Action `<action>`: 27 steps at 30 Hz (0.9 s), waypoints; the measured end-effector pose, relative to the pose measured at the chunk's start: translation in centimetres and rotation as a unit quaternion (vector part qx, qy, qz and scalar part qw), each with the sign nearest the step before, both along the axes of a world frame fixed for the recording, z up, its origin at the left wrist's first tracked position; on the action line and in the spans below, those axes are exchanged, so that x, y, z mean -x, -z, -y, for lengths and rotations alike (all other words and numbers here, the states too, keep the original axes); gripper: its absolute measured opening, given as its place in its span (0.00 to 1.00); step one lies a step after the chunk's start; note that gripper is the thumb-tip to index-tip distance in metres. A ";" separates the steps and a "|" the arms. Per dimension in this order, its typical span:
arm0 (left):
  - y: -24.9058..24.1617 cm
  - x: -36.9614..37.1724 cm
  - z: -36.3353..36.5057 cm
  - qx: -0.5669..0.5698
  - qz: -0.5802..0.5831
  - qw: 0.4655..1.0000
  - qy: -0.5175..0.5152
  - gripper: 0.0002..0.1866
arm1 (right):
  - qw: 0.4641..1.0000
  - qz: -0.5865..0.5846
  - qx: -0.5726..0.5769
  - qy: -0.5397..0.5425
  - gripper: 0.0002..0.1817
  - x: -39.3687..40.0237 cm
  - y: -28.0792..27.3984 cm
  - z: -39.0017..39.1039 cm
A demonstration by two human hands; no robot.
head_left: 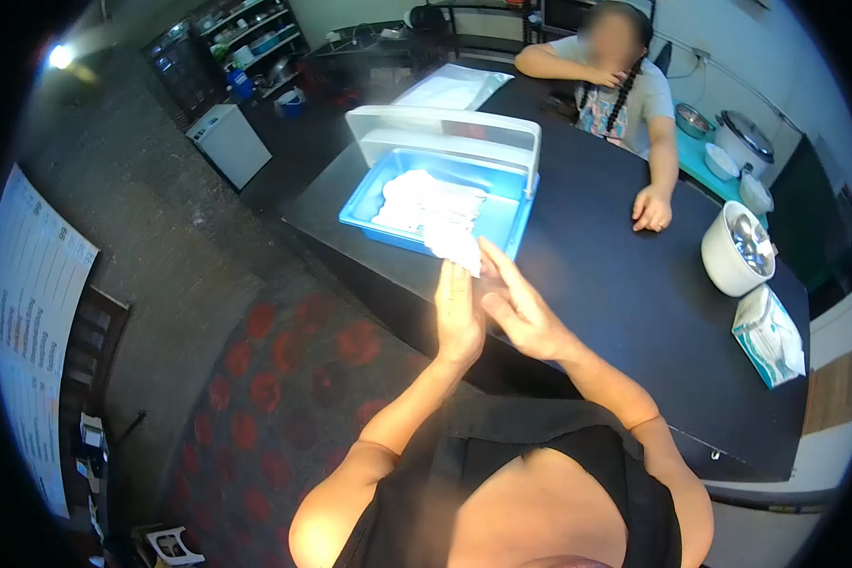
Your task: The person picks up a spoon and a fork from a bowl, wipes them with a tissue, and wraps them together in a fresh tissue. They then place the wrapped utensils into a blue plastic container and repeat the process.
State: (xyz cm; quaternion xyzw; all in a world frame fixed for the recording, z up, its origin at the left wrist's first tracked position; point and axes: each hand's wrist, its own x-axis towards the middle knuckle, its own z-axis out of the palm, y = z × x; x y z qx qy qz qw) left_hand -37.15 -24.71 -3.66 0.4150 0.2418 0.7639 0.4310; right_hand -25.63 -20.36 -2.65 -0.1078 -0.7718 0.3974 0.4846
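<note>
A white bundle [456,248], overexposed so that its details are lost, rises from between my hands at the near edge of a blue tray [360,210]. My left hand [458,308] touches its lower end with the fingers pressed together. On the other side, my right hand [519,303] is at the bundle's right edge, thumb and fingers apart. Inside the tray lies a pile of white pieces [412,199]. A pale lid or handle [445,128] stands up behind the tray.
Across the black table [596,275] a person [634,95] sits with one hand on the tabletop. At the right are a white bowl [724,256] with shiny metal things and a tissue pack [762,331]. A white packet [454,87] lies behind the tray.
</note>
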 end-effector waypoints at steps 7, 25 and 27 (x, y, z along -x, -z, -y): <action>0.2 6.7 -1.4 0.071 -0.233 0.968 -0.059 0.26 | 0.982 0.140 0.119 0.038 0.23 2.8 -2.2 -0.9; -16.1 -5.3 12.7 -0.385 -0.055 0.921 -0.029 0.51 | 0.847 0.459 -0.237 0.125 0.28 16.0 4.1 -16.6; -15.5 -6.9 12.8 -0.414 -0.039 0.909 -0.038 0.53 | 0.768 0.499 -0.371 0.152 0.24 15.8 4.0 -17.5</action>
